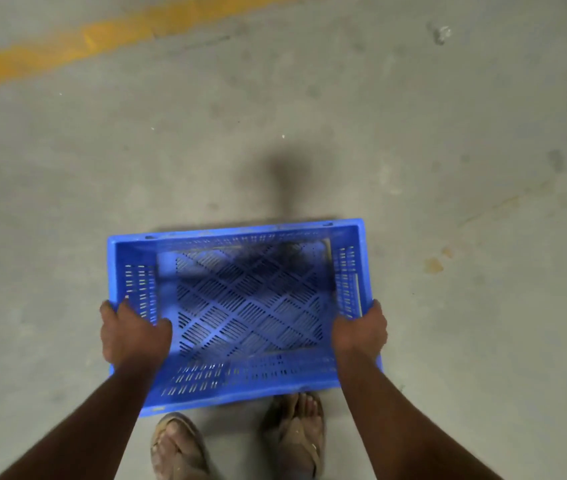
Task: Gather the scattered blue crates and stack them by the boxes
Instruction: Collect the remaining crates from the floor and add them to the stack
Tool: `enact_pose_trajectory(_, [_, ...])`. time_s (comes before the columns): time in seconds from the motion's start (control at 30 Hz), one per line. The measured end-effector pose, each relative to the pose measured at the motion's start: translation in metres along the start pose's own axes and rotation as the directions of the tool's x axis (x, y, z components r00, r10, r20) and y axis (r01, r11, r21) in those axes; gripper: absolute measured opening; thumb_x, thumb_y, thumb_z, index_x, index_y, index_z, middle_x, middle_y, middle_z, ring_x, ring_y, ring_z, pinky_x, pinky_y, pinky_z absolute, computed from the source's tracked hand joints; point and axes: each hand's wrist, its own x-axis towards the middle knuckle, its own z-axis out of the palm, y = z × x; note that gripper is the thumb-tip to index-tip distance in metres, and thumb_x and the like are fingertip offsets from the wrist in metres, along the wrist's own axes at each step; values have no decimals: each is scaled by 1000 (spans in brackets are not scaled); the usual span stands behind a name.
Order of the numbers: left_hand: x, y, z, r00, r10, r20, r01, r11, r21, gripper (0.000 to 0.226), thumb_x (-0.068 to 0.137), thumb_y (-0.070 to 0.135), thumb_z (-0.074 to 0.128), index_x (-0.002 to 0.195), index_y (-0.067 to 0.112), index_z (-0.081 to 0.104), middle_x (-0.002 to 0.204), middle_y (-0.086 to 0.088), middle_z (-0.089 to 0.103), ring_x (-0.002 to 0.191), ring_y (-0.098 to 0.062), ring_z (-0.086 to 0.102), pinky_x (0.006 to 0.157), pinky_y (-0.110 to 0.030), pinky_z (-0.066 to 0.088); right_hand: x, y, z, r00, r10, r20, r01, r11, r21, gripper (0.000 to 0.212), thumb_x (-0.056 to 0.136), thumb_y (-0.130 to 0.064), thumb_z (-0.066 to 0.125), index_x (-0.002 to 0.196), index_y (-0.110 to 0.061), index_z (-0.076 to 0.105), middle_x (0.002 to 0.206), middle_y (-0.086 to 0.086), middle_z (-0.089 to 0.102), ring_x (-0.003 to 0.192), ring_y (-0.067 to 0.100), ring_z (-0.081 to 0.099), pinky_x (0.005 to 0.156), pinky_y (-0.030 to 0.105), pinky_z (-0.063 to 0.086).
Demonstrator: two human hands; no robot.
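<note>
An empty blue crate (240,233) with slotted walls and a diamond-patterned perforated floor is held level above the ground in front of me. My left hand (131,332) grips its left side wall, fingers curled over the rim. My right hand (361,332) grips the right side wall the same way. The crate's near edge hangs just above my feet. No other crates and no boxes are in view.
Bare grey concrete floor (448,168) spreads all around, stained in places. A yellow painted line (67,46) runs diagonally across the upper left. My two sandalled feet (295,434) stand below the crate, and my shadow falls on the floor beyond it.
</note>
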Motion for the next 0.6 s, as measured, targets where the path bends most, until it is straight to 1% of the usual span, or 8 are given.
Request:
enact_pose_trajectory(0.1, [10, -4, -5, 988, -133, -82, 113, 970, -213, 49, 77, 9, 71, 125, 9, 60, 123, -24, 62, 109, -48, 62, 98, -55, 49, 10, 1, -8, 996, 85, -32, -79, 986, 150, 51, 77, -8, 70, 128, -10, 66, 115, 16, 70, 107, 39, 65, 97, 42, 49])
enact_pose_trajectory(0.2, [10, -27, -19, 975, -206, -82, 159, 906, -393, 25, 79, 5, 60, 96, 22, 68, 99, -17, 73, 87, -42, 69, 87, -50, 56, 3, 11, -26, 988, 138, -64, -115, 953, 279, 36, 76, -16, 64, 109, -7, 76, 100, 12, 73, 94, 33, 68, 85, 36, 50])
enact_pose_trajectory(0.27, [-5, -29, -34, 977, -197, -85, 136, 875, -465, 20, 76, 14, 55, 86, 26, 68, 82, -12, 73, 70, -37, 69, 77, -45, 58, -8, 18, -53, 975, 185, -120, -130, 922, 364, 38, 71, -24, 63, 103, -7, 76, 96, 14, 73, 92, 35, 70, 86, 39, 53])
enact_pose_trajectory(0.37, [-33, -12, -69, 994, -111, -18, 80, 805, -587, 21, 74, 17, 61, 83, 35, 68, 61, 4, 68, 46, -19, 60, 49, -22, 52, -38, 21, -118, 952, 265, -154, -175, 881, 440, 26, 77, -9, 72, 102, -11, 78, 96, 12, 73, 91, 32, 69, 90, 42, 53])
enact_pose_trajectory(0.43, [-59, 12, -105, 999, -45, -12, 27, 766, -642, 25, 80, 9, 68, 82, 34, 68, 63, 8, 68, 41, -15, 54, 34, -27, 42, -63, 22, -174, 937, 297, -182, -175, 853, 492, 27, 76, -2, 76, 102, -9, 79, 95, 13, 74, 90, 32, 69, 89, 39, 53])
enact_pose_trajectory(0.53, [-122, 71, -179, 1000, 27, -12, -27, 713, -700, 14, 81, 11, 75, 79, 22, 65, 66, 20, 68, 43, -2, 55, 41, -13, 43, -105, 17, -273, 932, 300, -204, -145, 823, 549, 19, 74, 3, 73, 87, -9, 80, 63, -5, 71, 61, 13, 67, 61, 15, 50])
enact_pose_trajectory(0.57, [-147, 91, -207, 999, 32, 0, -22, 681, -732, 13, 82, 9, 76, 79, 17, 66, 64, 22, 68, 43, 3, 55, 43, -7, 41, -120, 14, -307, 936, 288, -202, -136, 826, 547, 16, 75, 2, 72, 81, -10, 79, 58, -8, 68, 59, 10, 66, 52, 9, 46])
enact_pose_trajectory(0.6, [-170, 108, -235, 999, 51, 8, -28, 652, -758, 11, 82, 5, 74, 79, 13, 67, 63, 17, 69, 44, 7, 55, 44, -3, 40, -135, 11, -340, 936, 288, -201, -134, 822, 553, 13, 75, 0, 72, 80, -10, 79, 59, -9, 68, 60, 8, 67, 53, 8, 46])
